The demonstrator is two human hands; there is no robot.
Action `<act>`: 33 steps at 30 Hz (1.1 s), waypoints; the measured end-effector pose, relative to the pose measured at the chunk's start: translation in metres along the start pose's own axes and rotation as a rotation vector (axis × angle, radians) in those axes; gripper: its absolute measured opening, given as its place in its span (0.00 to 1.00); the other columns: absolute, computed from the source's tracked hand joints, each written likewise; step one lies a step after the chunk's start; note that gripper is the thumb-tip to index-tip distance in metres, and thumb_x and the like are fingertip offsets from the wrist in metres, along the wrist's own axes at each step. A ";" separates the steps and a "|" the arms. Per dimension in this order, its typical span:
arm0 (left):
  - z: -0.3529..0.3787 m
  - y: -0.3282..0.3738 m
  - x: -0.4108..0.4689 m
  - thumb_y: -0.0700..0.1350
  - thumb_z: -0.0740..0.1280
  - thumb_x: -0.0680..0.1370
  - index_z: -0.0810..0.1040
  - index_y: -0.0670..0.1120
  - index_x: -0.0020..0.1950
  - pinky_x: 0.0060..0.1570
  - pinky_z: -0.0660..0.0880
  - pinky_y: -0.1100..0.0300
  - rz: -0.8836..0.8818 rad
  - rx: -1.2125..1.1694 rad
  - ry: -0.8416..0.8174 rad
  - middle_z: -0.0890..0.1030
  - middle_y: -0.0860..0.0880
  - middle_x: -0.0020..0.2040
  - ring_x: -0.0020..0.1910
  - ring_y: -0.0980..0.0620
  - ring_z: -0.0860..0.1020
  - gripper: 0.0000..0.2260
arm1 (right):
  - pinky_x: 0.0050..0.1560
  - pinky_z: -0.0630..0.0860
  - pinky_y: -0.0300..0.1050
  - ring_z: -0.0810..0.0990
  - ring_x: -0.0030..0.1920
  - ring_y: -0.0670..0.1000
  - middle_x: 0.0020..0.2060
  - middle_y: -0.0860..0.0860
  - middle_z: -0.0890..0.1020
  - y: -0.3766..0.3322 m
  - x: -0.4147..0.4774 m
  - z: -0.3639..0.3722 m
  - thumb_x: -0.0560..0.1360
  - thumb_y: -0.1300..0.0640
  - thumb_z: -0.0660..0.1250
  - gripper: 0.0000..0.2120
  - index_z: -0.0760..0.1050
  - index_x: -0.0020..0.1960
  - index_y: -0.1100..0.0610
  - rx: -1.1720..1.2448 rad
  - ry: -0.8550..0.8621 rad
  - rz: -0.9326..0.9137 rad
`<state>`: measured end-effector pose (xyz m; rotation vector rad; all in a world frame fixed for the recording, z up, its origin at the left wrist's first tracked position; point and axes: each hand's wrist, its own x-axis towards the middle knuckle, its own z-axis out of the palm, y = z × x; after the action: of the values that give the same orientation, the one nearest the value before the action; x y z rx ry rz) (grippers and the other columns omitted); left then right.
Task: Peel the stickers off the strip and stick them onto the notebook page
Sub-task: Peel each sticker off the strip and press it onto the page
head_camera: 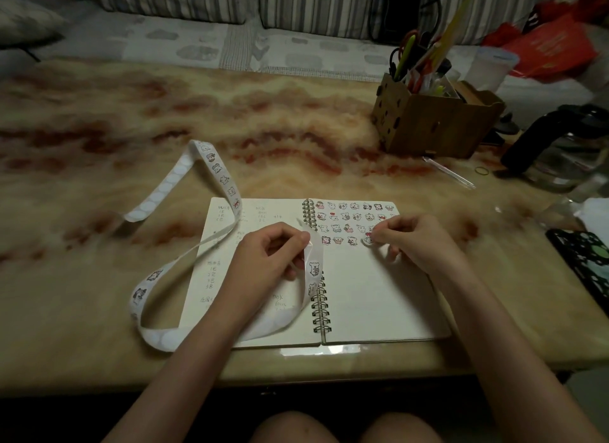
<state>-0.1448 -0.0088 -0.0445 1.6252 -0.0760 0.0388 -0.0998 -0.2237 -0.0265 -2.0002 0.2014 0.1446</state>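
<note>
one sticker (368, 240): my right hand (418, 241) pinches its edge over the notebook page (372, 294).
strip (311, 271): limp paper, gripped in my left hand (267, 258).
handling: i judge it light, tacky; hold edges.

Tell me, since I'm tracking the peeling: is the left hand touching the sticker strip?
Touching. The head view shows the left hand pinching the sticker strip between thumb and fingers.
</note>
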 end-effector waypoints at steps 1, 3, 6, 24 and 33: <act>0.000 0.000 0.000 0.40 0.66 0.78 0.78 0.43 0.37 0.33 0.74 0.64 0.000 0.000 0.001 0.77 0.54 0.27 0.28 0.58 0.75 0.09 | 0.22 0.63 0.32 0.70 0.19 0.42 0.22 0.45 0.80 0.000 0.000 0.001 0.71 0.64 0.71 0.03 0.80 0.39 0.60 0.002 -0.002 -0.002; 0.001 0.000 0.000 0.39 0.66 0.78 0.78 0.43 0.37 0.33 0.74 0.64 -0.003 -0.003 0.002 0.77 0.55 0.27 0.28 0.58 0.75 0.09 | 0.23 0.65 0.32 0.70 0.20 0.42 0.24 0.44 0.80 0.001 0.000 0.001 0.71 0.64 0.71 0.04 0.80 0.38 0.59 -0.002 0.001 -0.004; 0.000 0.000 0.000 0.40 0.66 0.78 0.78 0.44 0.36 0.33 0.74 0.63 -0.004 0.000 0.004 0.76 0.54 0.27 0.28 0.57 0.75 0.10 | 0.25 0.64 0.36 0.70 0.20 0.42 0.25 0.44 0.81 0.001 0.001 0.003 0.70 0.63 0.71 0.04 0.80 0.37 0.58 -0.013 0.010 -0.004; 0.001 -0.001 0.000 0.40 0.66 0.78 0.78 0.43 0.37 0.33 0.73 0.64 0.000 0.000 0.000 0.76 0.54 0.26 0.28 0.58 0.75 0.09 | 0.21 0.61 0.28 0.68 0.19 0.39 0.25 0.45 0.80 0.007 0.006 0.010 0.69 0.63 0.72 0.05 0.81 0.36 0.56 -0.070 0.087 -0.043; 0.001 0.000 0.000 0.40 0.66 0.78 0.78 0.43 0.37 0.33 0.73 0.64 -0.006 0.008 0.003 0.77 0.54 0.27 0.28 0.58 0.75 0.09 | 0.21 0.61 0.31 0.68 0.19 0.39 0.26 0.45 0.78 0.011 0.005 0.015 0.69 0.61 0.71 0.05 0.80 0.36 0.55 -0.133 0.137 -0.078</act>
<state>-0.1448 -0.0095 -0.0447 1.6338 -0.0691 0.0368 -0.0973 -0.2152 -0.0437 -2.1487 0.2055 -0.0295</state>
